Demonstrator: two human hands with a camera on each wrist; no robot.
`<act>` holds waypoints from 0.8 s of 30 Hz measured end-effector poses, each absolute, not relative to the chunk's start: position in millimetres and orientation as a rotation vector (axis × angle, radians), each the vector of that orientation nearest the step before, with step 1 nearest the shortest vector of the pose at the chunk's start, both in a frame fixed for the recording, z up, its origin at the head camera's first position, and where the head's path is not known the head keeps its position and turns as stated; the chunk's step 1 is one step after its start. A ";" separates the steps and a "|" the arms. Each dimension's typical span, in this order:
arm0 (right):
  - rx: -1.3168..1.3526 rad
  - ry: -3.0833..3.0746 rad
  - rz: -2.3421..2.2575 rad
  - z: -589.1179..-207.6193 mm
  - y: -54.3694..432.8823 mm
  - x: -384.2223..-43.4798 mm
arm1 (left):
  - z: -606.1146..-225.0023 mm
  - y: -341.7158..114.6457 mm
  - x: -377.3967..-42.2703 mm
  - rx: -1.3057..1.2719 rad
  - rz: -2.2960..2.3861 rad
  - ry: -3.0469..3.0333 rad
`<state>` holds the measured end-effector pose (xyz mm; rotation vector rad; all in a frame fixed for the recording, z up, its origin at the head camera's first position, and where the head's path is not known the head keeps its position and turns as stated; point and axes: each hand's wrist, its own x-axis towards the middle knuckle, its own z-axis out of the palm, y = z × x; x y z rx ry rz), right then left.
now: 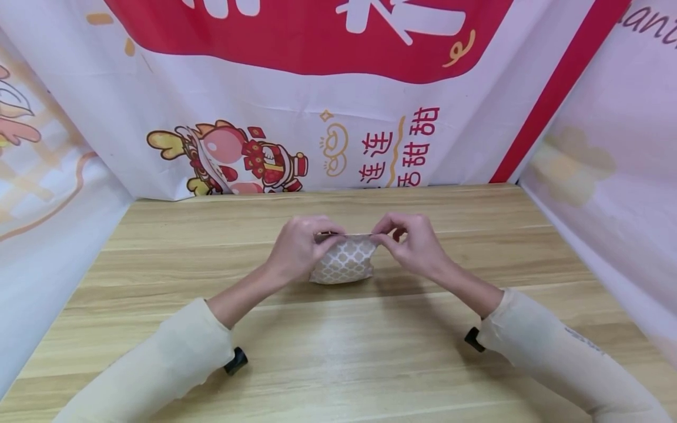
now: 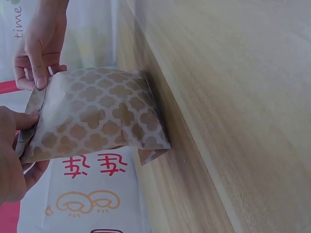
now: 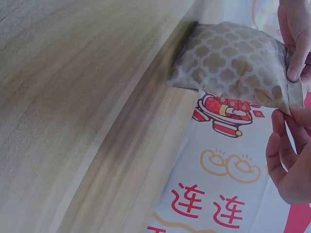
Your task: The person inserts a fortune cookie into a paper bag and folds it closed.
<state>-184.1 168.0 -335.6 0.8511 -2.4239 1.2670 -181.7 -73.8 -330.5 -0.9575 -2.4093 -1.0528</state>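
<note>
A tan paper bag [image 1: 346, 261] with a white lattice pattern stands upright on the table, its body puffed out. Its top edge is folded over into a narrow flap, seen in the left wrist view. My left hand [image 1: 304, 244] pinches the left end of that fold between thumb and fingers. At the other end, my right hand [image 1: 412, 244] pinches the fold's right corner, the thumb on the near side. In the right wrist view the bag [image 3: 233, 63] shows its patterned front and bottom edge; whatever is inside is hidden.
The wood-grain table [image 1: 338, 364] spreads around the bag. A printed white and red cloth [image 1: 296, 94] hangs behind it, with more cloth along both sides. Dark wrist-camera mounts [image 1: 235, 361] stick out below the cream sleeves [image 1: 153, 358].
</note>
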 end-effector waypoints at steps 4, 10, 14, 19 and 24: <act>0.846 -2.415 1.316 -335.1 168.3 -185.8 | -329.3 -75.9 -183.7 -0.980 -1.067 -2.422; 0.845 -2.416 1.365 -334.9 167.8 -186.5 | -328.2 -79.1 -185.8 -0.992 -1.101 -2.455; 0.849 -2.405 1.391 -335.3 166.3 -186.4 | -324.3 -76.2 -186.2 -0.977 -0.991 -2.511; 0.852 -2.392 1.376 -336.9 165.3 -187.0 | -316.4 -63.3 -184.2 -0.979 -0.745 -2.564; 0.873 -2.376 1.356 -336.9 165.2 -187.9 | -311.7 -47.0 -185.1 -1.013 -0.646 -2.557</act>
